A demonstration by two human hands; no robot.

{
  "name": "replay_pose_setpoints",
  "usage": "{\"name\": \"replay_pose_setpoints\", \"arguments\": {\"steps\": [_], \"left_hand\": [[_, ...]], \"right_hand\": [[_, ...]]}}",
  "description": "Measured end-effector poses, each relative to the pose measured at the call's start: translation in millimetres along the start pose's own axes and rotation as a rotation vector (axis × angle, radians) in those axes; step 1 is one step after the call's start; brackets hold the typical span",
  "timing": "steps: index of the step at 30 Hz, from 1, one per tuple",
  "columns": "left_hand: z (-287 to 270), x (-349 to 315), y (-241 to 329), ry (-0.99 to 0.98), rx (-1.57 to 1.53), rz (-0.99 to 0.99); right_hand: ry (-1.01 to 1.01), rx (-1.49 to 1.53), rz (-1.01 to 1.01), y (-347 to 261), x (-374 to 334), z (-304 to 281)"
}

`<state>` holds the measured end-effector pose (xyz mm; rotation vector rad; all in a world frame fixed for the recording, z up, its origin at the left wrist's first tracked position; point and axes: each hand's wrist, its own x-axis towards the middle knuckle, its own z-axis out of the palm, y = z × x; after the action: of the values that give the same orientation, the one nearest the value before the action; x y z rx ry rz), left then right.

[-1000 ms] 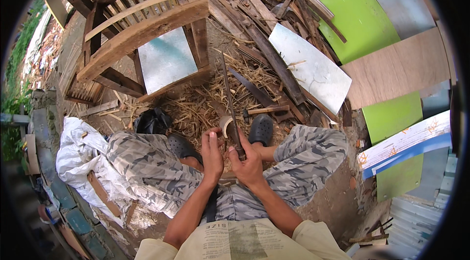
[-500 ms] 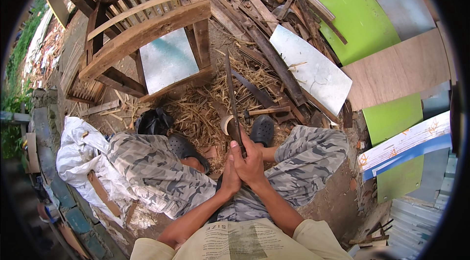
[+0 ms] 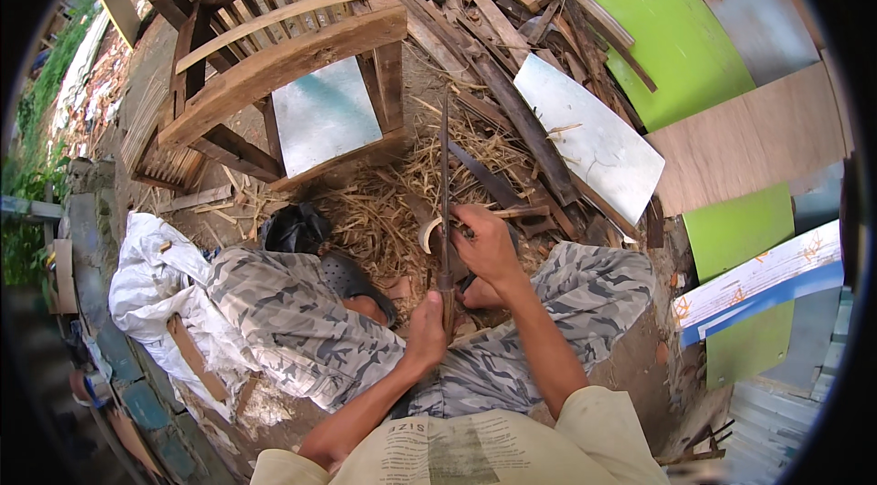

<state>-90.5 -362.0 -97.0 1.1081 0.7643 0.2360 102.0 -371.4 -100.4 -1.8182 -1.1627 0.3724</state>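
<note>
My left hand [image 3: 426, 332] is closed round the wooden handle of a machete [image 3: 446, 174]. Its long dark blade points away from me and shows nearly edge-on. Beside the blade, close to the handle, my right hand [image 3: 486, 246] has its fingers curled; whether they touch the blade or pinch something is hidden. A pale, curved cut end of a bamboo or wood piece [image 3: 426, 237] shows just left of the blade. Past my right hand lies a tool with a wooden handle [image 3: 523, 212], partly covered by that hand. A dark flat blade [image 3: 484, 176] rests on the shavings.
Shavings [image 3: 384, 193] cover the ground between my feet. A wooden chair [image 3: 283, 65] stands at the far left, near a black plastic bag [image 3: 294, 227]. A white sack [image 3: 151, 279] lies left of my knee. Scrap wood [image 3: 512, 110] and boards [image 3: 758, 133] fill the right side.
My right hand has left its place against the left hand and moved forward along the blade. The left hand keeps hold of the handle, which now shows.
</note>
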Motion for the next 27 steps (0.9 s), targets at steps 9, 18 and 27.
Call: {"name": "replay_pose_setpoints", "arguments": {"steps": [9,18,27], "left_hand": [[-40,-13,12,0.041,0.407,-0.018],[-44,-17,27,0.078,0.431,0.017],[-40,-19,30,0.074,0.518,0.07]], "right_hand": [[0.184,-0.073,-0.025,-13,-14,27],[0.236,-0.058,0.03,-15,-20,35],[0.288,-0.095,-0.006,-14,-25,40]]}}
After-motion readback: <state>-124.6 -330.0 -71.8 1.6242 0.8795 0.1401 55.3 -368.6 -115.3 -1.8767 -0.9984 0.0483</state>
